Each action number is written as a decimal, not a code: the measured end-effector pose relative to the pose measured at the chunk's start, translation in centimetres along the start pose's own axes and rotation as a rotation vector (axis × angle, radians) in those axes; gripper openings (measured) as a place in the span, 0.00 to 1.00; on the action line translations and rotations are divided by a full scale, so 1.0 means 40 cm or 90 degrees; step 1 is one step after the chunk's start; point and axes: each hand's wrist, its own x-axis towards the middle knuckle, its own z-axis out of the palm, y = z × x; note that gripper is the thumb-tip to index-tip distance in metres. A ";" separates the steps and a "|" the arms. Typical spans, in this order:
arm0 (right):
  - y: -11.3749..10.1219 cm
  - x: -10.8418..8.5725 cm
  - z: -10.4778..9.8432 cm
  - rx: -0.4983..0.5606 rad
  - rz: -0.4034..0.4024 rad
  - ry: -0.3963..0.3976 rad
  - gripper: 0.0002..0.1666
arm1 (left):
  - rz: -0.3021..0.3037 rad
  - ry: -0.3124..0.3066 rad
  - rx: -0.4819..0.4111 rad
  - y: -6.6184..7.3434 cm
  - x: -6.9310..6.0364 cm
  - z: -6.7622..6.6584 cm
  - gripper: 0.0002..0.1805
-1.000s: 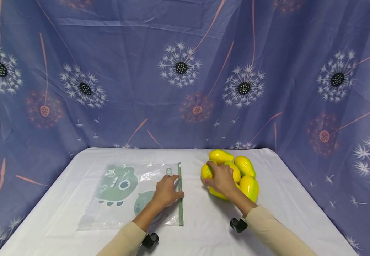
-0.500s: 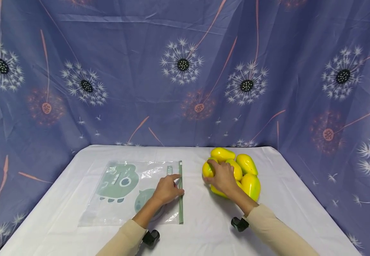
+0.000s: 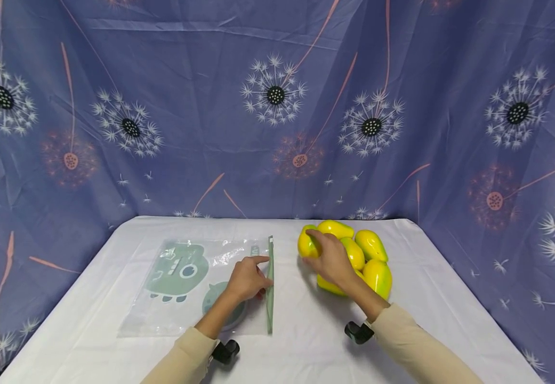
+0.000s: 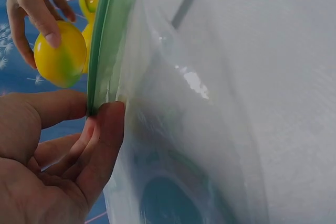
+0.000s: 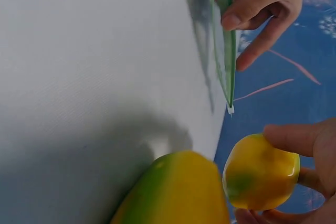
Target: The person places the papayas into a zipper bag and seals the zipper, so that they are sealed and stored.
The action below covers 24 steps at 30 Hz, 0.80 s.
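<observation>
A clear bag with pale green monster prints lies flat on the white table, its green zip edge on the right side. My left hand pinches that edge between thumb and fingers; the left wrist view shows the green strip lifted a little. My right hand grips a yellow-green mango at the left of a cluster of mangoes. In the right wrist view, thumb and fingers stand around the held mango, with another mango nearer the camera.
Several other mangoes lie close together under and beyond the right hand. A white cloth covers the table. Behind it hangs a blue curtain with dandelion prints. Each wrist wears a black camera.
The right hand has shifted the held mango slightly left and away from the cluster. My left fingers now pinch the zip edge, which has lifted and parted slightly.
</observation>
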 end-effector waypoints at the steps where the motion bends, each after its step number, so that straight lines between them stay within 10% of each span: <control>1: -0.004 0.001 -0.003 0.007 0.002 -0.001 0.42 | 0.000 0.002 -0.009 0.002 0.001 -0.003 0.35; 8: -0.033 0.007 -0.037 0.126 0.091 -0.055 0.43 | -0.029 0.000 -0.107 0.013 0.004 -0.018 0.36; 24: -0.027 0.012 -0.073 0.342 0.233 -0.166 0.41 | -0.055 0.003 -0.141 0.021 0.004 -0.029 0.33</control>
